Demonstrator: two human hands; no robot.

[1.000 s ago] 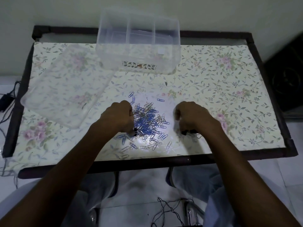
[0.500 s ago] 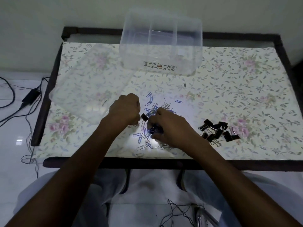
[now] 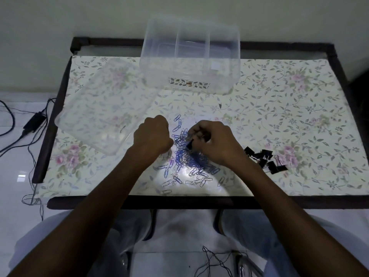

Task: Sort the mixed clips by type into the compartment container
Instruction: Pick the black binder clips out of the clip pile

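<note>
A heap of blue and silver paper clips (image 3: 185, 158) lies on the floral table top near the front edge. My right hand (image 3: 213, 143) sits over the heap's right side and pinches a black binder clip (image 3: 189, 144) between fingertips. My left hand (image 3: 152, 136) is curled into a fist at the heap's left edge; what it holds is hidden. A separate group of black binder clips (image 3: 265, 159) lies to the right of my right wrist. The clear compartment container (image 3: 189, 56) stands at the back middle of the table.
The container's clear lid (image 3: 103, 108) lies flat at the back left of the table. The table (image 3: 299, 116) has a dark raised frame. A power adapter with cables (image 3: 34, 122) lies on the floor to the left.
My right hand went from the table's right, where black binder clips now lie, back to the heap and lifted a black binder clip. The camera view shifted left.
</note>
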